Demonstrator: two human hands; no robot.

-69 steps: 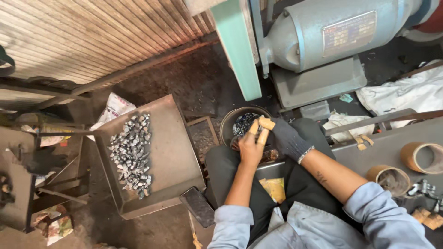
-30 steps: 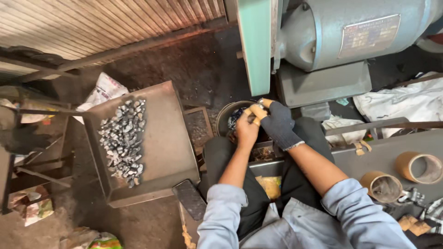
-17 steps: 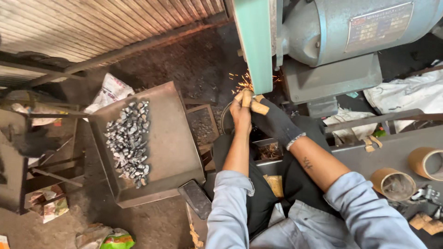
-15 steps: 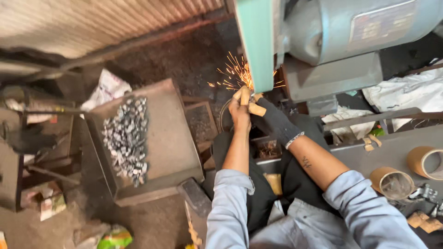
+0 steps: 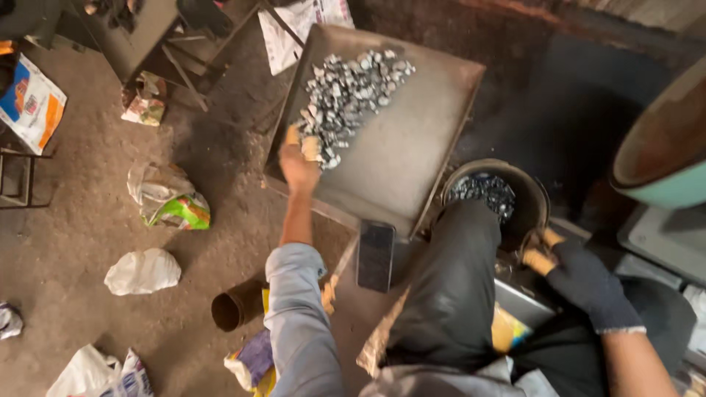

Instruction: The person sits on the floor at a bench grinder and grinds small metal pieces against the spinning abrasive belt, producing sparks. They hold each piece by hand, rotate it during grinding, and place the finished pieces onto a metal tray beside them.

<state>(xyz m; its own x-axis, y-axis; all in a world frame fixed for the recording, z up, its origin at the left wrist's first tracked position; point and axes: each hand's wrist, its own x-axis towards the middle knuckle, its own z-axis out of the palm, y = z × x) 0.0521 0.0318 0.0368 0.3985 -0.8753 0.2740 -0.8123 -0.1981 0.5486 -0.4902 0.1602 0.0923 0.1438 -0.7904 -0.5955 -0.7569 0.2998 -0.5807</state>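
The left hand is blurred at the near edge of the heap of small metal pieces, so whether a piece is gripped cannot be told. The fingertips of the gloved right hand are hidden at the rim of the dark bucket, whose contents are partly covered by the person's knee. Beyond the right hand, the green-rimmed machine is cut off by the frame's edge.
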